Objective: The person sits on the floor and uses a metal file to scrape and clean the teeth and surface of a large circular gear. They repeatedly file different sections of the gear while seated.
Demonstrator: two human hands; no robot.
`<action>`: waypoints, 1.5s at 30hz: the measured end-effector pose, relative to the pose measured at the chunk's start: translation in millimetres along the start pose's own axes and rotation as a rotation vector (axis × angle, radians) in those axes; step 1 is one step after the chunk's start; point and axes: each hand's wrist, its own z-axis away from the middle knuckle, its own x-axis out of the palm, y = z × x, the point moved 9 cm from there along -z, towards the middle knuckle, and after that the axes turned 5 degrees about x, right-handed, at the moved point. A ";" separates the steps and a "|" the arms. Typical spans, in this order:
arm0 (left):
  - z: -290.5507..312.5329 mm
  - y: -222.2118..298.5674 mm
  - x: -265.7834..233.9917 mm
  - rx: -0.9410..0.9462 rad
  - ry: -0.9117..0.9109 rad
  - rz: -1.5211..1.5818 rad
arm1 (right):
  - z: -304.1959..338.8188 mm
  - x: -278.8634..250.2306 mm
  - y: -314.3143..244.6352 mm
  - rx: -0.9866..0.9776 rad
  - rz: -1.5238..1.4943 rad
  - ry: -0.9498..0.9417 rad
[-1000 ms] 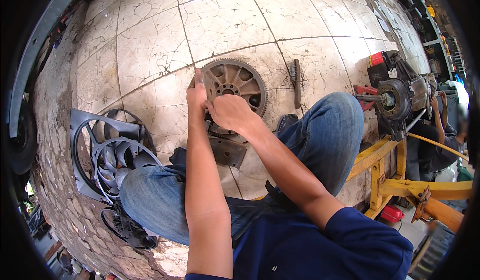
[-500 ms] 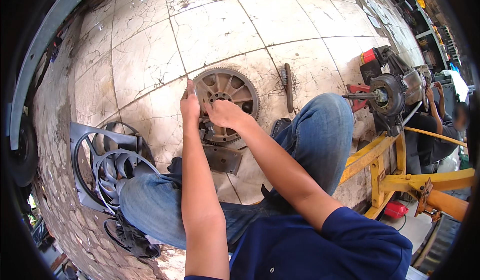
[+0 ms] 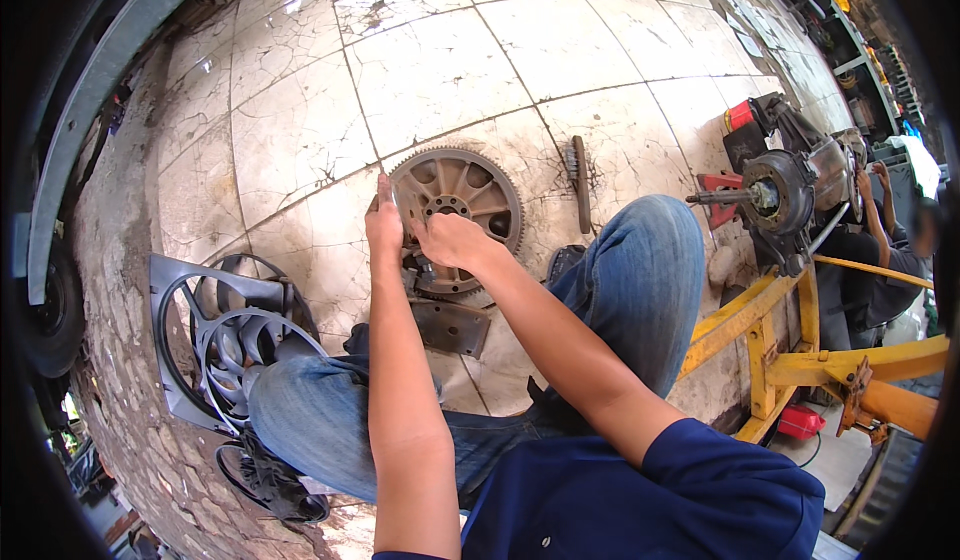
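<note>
A round toothed flywheel (image 3: 480, 175) lies on the tiled floor in front of me, brown and worn, with spokes and a ring of bolt holes at its hub. My left hand (image 3: 384, 228) is over its left edge, seen edge-on, one finger pointing away from me; a small pale strip shows beside the fingers. My right hand (image 3: 452, 240) is above the hub's near side, fingers curled and tips toward the left hand. What the fingers of each hand hold, if anything, is hidden. Close to the flywheel's near edge lies a dark metal plate (image 3: 455, 328).
A wire brush (image 3: 580, 185) lies right of the flywheel. Left of my knee stands a grey fan shroud (image 3: 180, 350) with its fan. A yellow steel frame (image 3: 760, 365) and a hub assembly (image 3: 780, 190) stand at right, where another person (image 3: 880, 260) crouches.
The whole view has shifted slightly, moving the floor things a little right and down. Both hands stay over the flywheel; the right hand's fingertips have moved slightly.
</note>
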 end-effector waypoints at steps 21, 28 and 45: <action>-2.1 -0.2 5.6 0.002 -0.048 0.032 | -22.5 16.2 23.9 -0.019 -0.042 0.072; -5.6 -6.4 -2.7 -0.055 -0.062 0.084 | -4.4 11.7 -12.1 -0.200 0.042 0.047; -7.0 -10.9 -1.6 -0.077 -0.078 0.062 | 4.9 5.7 -17.0 -0.130 0.068 0.037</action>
